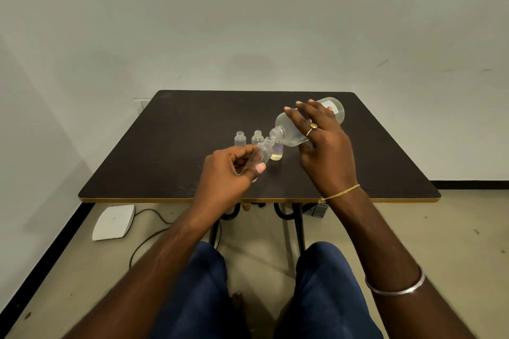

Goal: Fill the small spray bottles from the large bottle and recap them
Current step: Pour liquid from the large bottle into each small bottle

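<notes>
While the large bottle (305, 125) is tipping toward it, a small spray bottle (260, 155) is being held up for filling over the table (170, 146).

The left hand (228, 173) is pinching that bottle, tilted, mouth toward one o'clock; the right hand (323, 146) is wrapping the large bottle, neck toward eight o'clock. Mouths are nearly meeting; next calls for steady alignment, I judge. Three more uncapped bottles (240, 139) are standing just beyond.

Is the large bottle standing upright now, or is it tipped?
Tipped. The right hand holds the large bottle nearly on its side, uncapped mouth angled down toward the small bottle in the left hand.
</notes>
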